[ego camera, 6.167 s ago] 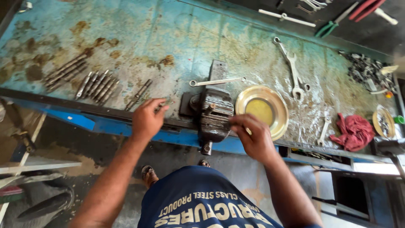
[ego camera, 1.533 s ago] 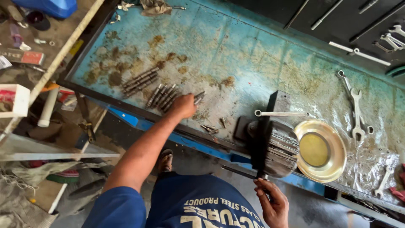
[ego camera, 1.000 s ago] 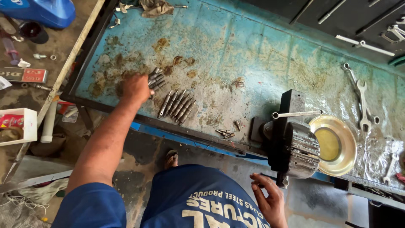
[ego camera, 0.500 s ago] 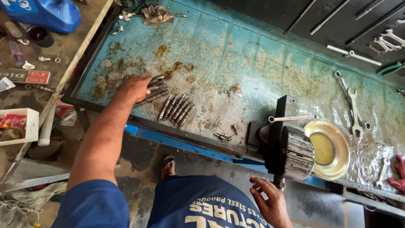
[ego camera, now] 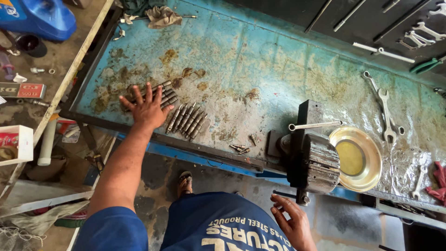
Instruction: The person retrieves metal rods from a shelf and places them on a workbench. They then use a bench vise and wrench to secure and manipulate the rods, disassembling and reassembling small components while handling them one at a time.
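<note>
My left hand (ego camera: 147,108) lies flat, fingers spread and gripping nothing, over the leftmost row of metal pins (ego camera: 160,94) on the stained blue workbench (ego camera: 260,65). Just right of it sits a second row of pins (ego camera: 186,122), lined up side by side and untouched. A few loose small pieces (ego camera: 241,148) lie near the bench's front edge. Further right, the finned engine part (ego camera: 320,162) is clamped in the vise (ego camera: 302,139), with a brass-coloured dish (ego camera: 357,159) beside it. My right hand (ego camera: 292,223) hovers below the vise handle (ego camera: 285,194), fingers loosely open, holding nothing. Judgement: both pin rows remain on the bench; none is picked up yet. Spanners (ego camera: 384,109) lie at far right.
</note>
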The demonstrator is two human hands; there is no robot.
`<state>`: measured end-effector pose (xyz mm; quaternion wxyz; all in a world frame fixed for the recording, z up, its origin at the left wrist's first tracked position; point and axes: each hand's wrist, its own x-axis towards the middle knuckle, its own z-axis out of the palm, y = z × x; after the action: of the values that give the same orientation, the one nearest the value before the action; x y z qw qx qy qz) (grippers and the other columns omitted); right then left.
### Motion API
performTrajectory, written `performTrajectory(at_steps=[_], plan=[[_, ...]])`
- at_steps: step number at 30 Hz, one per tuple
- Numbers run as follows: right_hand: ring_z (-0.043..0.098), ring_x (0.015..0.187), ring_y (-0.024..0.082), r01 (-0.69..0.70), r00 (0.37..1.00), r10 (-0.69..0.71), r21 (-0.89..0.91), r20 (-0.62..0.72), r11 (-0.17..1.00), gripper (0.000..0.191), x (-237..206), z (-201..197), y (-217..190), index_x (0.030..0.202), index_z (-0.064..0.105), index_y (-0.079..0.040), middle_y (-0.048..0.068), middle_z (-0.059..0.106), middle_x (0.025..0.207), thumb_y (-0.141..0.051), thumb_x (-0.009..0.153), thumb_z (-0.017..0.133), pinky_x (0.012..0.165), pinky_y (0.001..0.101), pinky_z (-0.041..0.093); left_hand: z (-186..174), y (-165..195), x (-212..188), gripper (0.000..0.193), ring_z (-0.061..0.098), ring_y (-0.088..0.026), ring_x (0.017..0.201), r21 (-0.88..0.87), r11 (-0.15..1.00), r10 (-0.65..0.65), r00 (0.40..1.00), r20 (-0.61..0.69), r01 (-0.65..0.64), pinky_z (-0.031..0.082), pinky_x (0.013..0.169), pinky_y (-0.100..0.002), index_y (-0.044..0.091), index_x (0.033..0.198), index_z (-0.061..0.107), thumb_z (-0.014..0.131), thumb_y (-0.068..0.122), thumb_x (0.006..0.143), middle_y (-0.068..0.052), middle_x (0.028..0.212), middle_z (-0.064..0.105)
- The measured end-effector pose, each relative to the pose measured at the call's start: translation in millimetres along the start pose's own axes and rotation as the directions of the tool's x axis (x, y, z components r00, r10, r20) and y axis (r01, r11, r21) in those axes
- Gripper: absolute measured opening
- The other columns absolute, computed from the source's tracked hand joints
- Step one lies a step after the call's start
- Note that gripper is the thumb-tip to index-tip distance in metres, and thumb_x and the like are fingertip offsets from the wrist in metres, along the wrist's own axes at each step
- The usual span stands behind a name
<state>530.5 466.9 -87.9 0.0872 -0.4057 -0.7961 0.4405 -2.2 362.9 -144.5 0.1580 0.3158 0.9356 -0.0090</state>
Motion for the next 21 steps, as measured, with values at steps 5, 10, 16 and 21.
performTrajectory(at_steps=[5,10,16,21], plan=[[0.076,0.091,0.016,0.035,0.995,-0.040,-0.055,-0.090,0.998,0.038,0.9,-6.5,-0.7,0.126,0.070,-0.010,0.008,0.078,0.113,-0.014,0.088,0.072,0.057,0.0287,0.065,-3.1,-0.7,-16.8,0.107,-0.012,-0.051,0.152,-0.209,0.967,-0.182,0.972,-0.149,0.149,-0.009,0.110,-0.078,0.025,0.165,0.010,0.052,0.080,0.083,-0.021,0.170,-0.005],[0.076,0.090,0.015,0.053,0.997,-0.056,-0.045,-0.051,0.998,0.041,4.5,-2.9,4.4,0.126,0.070,-0.011,0.006,0.078,0.114,-0.016,0.086,0.072,0.054,0.0286,0.066,2.9,0.0,-14.0,0.097,-0.012,-0.051,0.153,-0.229,0.966,-0.161,0.969,-0.187,0.116,-0.006,0.111,-0.080,0.020,0.165,0.020,0.063,0.064,0.089,-0.024,0.171,0.000],[0.075,0.088,0.015,-0.013,1.000,0.012,-0.057,-0.008,0.998,0.039,13.9,-0.5,6.5,0.125,0.071,-0.011,0.005,0.078,0.113,-0.015,0.086,0.074,0.051,0.0296,0.062,5.7,-5.6,-18.2,0.083,-0.009,-0.055,0.150,-0.039,0.999,0.022,0.982,-0.189,-0.030,-0.006,0.107,-0.080,0.025,0.165,0.021,0.062,0.041,0.095,-0.022,0.170,-0.001],[0.075,0.090,0.015,0.072,0.997,-0.072,0.005,-0.025,0.997,0.039,20.0,0.9,6.5,0.125,0.070,-0.009,0.006,0.078,0.113,-0.013,0.086,0.073,0.053,0.0272,0.063,-9.0,-5.6,-11.5,0.085,0.009,-0.040,0.159,0.036,0.999,0.038,0.998,-0.058,-0.036,0.006,0.123,-0.070,0.029,0.166,0.019,0.057,0.058,0.096,-0.016,0.170,0.012]])
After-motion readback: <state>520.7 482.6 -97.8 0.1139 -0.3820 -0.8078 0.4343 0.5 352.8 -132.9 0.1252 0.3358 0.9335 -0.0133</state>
